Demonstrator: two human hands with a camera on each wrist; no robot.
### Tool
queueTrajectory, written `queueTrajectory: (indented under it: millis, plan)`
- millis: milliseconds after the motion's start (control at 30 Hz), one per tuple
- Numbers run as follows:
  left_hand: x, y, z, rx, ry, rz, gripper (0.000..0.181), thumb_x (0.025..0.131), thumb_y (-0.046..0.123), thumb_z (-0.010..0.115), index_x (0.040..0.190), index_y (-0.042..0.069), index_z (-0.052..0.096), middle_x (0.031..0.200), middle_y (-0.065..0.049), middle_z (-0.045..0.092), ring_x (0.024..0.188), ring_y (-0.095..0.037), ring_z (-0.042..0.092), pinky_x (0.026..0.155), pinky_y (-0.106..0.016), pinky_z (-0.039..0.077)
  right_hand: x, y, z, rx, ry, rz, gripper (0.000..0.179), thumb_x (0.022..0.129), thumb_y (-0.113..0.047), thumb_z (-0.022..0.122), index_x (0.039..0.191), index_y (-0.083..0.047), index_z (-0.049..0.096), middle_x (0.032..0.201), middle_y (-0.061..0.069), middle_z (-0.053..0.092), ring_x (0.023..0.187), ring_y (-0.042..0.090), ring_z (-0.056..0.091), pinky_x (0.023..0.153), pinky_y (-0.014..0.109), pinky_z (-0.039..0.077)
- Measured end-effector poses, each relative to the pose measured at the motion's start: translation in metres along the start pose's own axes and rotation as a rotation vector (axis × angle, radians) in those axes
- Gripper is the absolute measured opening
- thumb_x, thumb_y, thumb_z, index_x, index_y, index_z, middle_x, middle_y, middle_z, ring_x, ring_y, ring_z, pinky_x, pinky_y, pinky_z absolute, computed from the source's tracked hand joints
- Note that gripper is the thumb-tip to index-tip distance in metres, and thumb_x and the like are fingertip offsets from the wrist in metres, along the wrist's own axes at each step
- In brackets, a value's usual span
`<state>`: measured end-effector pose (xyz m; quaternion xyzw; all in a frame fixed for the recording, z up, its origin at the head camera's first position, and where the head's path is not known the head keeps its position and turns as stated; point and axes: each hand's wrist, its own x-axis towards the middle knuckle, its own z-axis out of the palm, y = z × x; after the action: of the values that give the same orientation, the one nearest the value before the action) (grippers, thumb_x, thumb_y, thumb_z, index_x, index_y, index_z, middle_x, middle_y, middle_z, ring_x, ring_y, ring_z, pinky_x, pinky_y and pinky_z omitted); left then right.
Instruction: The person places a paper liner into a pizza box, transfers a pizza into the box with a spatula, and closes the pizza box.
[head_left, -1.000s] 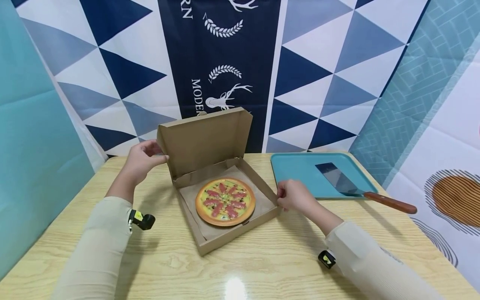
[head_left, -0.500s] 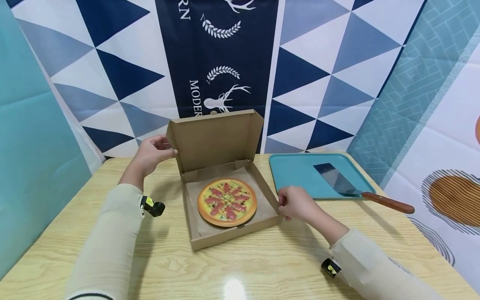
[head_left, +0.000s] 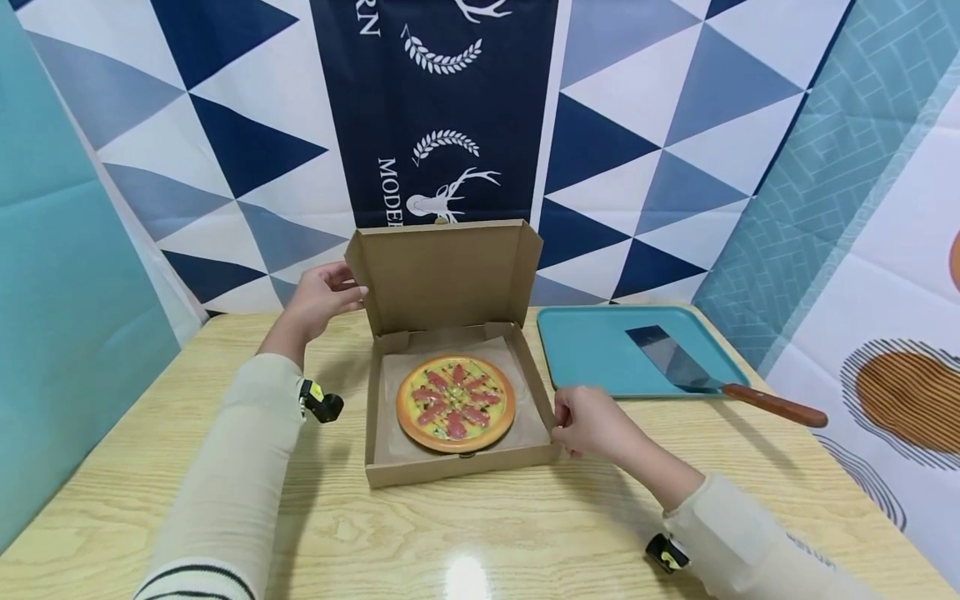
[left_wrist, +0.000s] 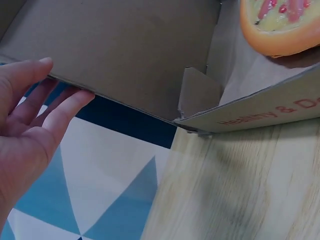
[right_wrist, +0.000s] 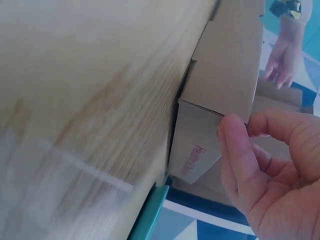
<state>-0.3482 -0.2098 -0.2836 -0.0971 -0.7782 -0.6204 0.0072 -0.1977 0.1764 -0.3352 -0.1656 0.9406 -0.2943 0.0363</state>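
A cardboard pizza box stands on the table with its lid raised. On brown paper inside lies a pizza with a thick orange crust and pink strips on top. My left hand holds the lid's left edge, its thumb on the inner side and its fingers at the rim in the left wrist view. At the box's front right corner, my right hand pinches the wall between thumb and fingers. In the right wrist view, the right hand partly covers that corner.
A teal tray sits at the back right. Across it lies a spatula with a metal blade and wooden handle, which juts past the tray's front edge. Patterned cloth hangs behind the wood-grain table.
The box has turned so its front edge lies squarer to me, and its lid has shifted right. My left hand has moved right with the lid. The right hand keeps its corner, slightly lower.
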Motion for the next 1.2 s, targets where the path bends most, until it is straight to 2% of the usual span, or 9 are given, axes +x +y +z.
queueTrajectory:
  millis: [300,433,733,800,900,1000,1067,1133,1200]
  plan:
    - [0.008,-0.001,0.010,0.090,0.014,0.069,0.044,0.098,-0.003,0.052,0.141,-0.006,0.044,0.134,-0.028,0.051,0.121,-0.038,0.052,0.090,-0.042,0.053,-0.008,-0.012,0.004,-0.024,-0.008,-0.012,0.027,0.083,0.003,0.069,0.068,-0.008,0.049,0.053,0.001,0.051,0.041,0.013,0.054,0.051,0.028,0.047]
    - [0.010,0.000,0.014,0.121,0.030,0.080,0.042,0.098,-0.003,0.051,0.139,-0.007,0.046,0.131,-0.028,0.052,0.119,-0.038,0.053,0.090,-0.044,0.053,-0.009,-0.014,0.004,-0.040,-0.022,-0.037,0.025,0.084,0.001,0.067,0.069,-0.009,0.050,0.052,-0.001,0.051,0.040,0.011,0.053,0.049,0.027,0.045]
    - [0.013,0.005,0.022,0.382,0.094,0.125,0.024,0.095,0.003,0.057,0.116,-0.007,0.056,0.115,-0.023,0.058,0.110,-0.034,0.057,0.085,-0.042,0.054,-0.003,-0.017,-0.004,-0.089,-0.058,-0.060,0.022,0.090,-0.006,0.063,0.070,-0.010,0.055,0.053,-0.001,0.052,0.041,0.012,0.053,0.050,0.028,0.046]
    - [0.013,0.007,0.022,0.419,0.099,0.128,0.021,0.094,0.006,0.058,0.111,-0.005,0.056,0.112,-0.022,0.059,0.107,-0.034,0.058,0.083,-0.042,0.054,0.007,-0.015,-0.011,-0.107,-0.003,-0.067,0.018,0.089,-0.006,0.063,0.072,-0.008,0.057,0.059,0.000,0.054,0.047,0.013,0.054,0.052,0.029,0.047]
    - [0.011,0.011,0.022,0.455,0.091,0.127,0.016,0.096,0.009,0.055,0.106,-0.004,0.054,0.110,-0.022,0.058,0.100,-0.034,0.059,0.080,-0.042,0.053,0.030,-0.010,-0.025,-0.111,0.170,-0.082,0.005,0.086,-0.004,0.064,0.085,0.000,0.062,0.076,0.011,0.062,0.064,0.023,0.061,0.061,0.036,0.053]
    - [0.010,0.015,0.023,0.494,0.075,0.107,0.019,0.099,0.010,0.048,0.109,-0.006,0.050,0.113,-0.026,0.056,0.097,-0.036,0.060,0.079,-0.042,0.053,0.057,-0.007,-0.040,-0.084,0.351,-0.077,0.031,0.085,-0.003,0.062,0.113,0.009,0.057,0.106,0.024,0.060,0.090,0.035,0.059,0.078,0.046,0.051]
    - [0.010,0.018,0.023,0.523,0.062,0.092,0.024,0.100,0.010,0.044,0.115,-0.009,0.047,0.117,-0.028,0.054,0.097,-0.037,0.060,0.080,-0.042,0.053,0.076,-0.006,-0.050,-0.032,0.422,-0.048,0.048,0.087,-0.005,0.059,0.131,0.010,0.048,0.125,0.029,0.051,0.107,0.040,0.055,0.089,0.051,0.048]
    - [0.010,0.020,0.024,0.535,0.056,0.080,0.029,0.102,0.011,0.041,0.122,-0.011,0.045,0.122,-0.029,0.052,0.098,-0.038,0.061,0.082,-0.043,0.054,0.093,-0.007,-0.058,0.027,0.445,-0.007,0.060,0.088,-0.007,0.057,0.143,0.006,0.037,0.136,0.029,0.042,0.117,0.041,0.049,0.094,0.053,0.045]
    - [0.011,0.022,0.025,0.527,0.052,0.069,0.033,0.103,0.011,0.039,0.128,-0.010,0.042,0.125,-0.029,0.050,0.101,-0.038,0.060,0.084,-0.043,0.054,0.108,-0.009,-0.064,0.119,0.432,0.025,0.066,0.091,-0.008,0.056,0.149,0.002,0.029,0.144,0.028,0.036,0.127,0.042,0.044,0.100,0.051,0.043]
